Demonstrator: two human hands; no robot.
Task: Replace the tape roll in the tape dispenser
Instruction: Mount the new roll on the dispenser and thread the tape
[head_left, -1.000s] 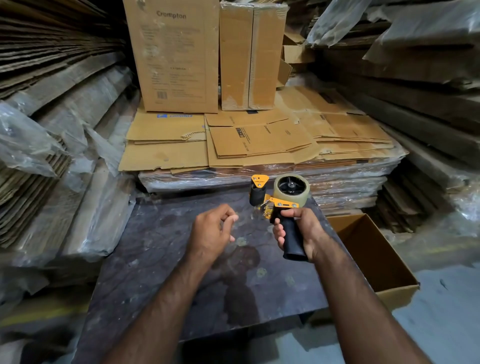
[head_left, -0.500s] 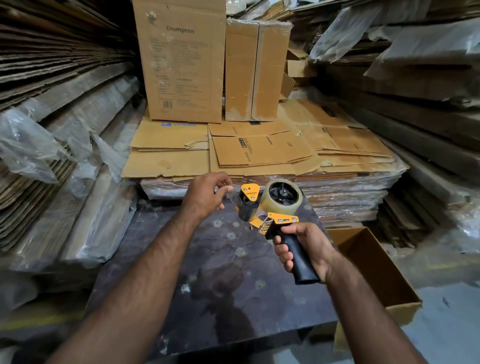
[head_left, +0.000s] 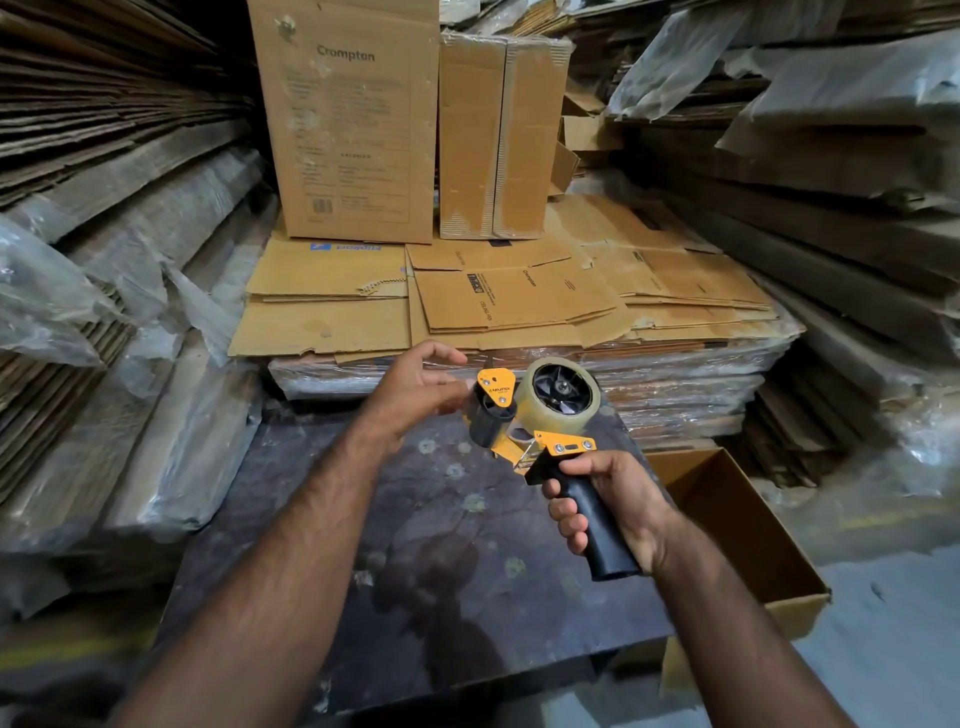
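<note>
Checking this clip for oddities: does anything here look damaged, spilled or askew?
Only the dark table: it carries pale spots and a darker stain near its middle. The tape dispenser and its roll look intact.

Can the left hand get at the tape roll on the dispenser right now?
Probably yes. The left hand is open beside the dispenser's orange front plate; the tape roll sits just behind it, its side face uncovered.
</note>
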